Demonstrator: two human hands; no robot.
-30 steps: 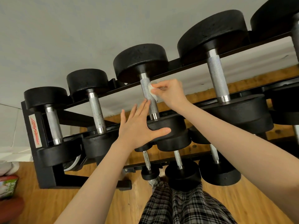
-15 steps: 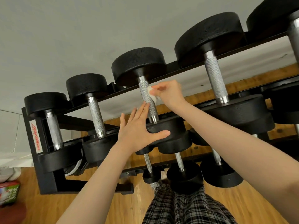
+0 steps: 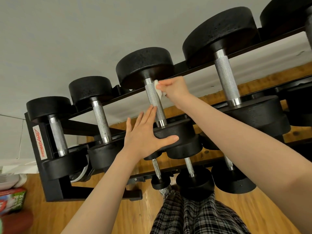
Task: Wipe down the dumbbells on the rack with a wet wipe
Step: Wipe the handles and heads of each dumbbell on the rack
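Third dumbbell (image 3: 152,98) from the left on the top rail of the rack (image 3: 50,179), long axis running near to far. Right hand (image 3: 173,90) at the far end of the handle (image 3: 154,100), just under the far head, fingers pinching a white wipe (image 3: 157,90) against the handle's right side. Left hand (image 3: 143,137) flat on the near head (image 3: 175,132), fingers straight and together, thumb spread beneath. Bare handle lying nearward of the wipe; likely next stroke nearward along it, right hand closer.

The rightmost dumbbell (image 3: 287,17) gets chopped off by the frame edge, the wipe (image 3: 158,89) is mostly buried under the right hand (image 3: 173,89), and the red rack label (image 3: 39,144) is unreadable.
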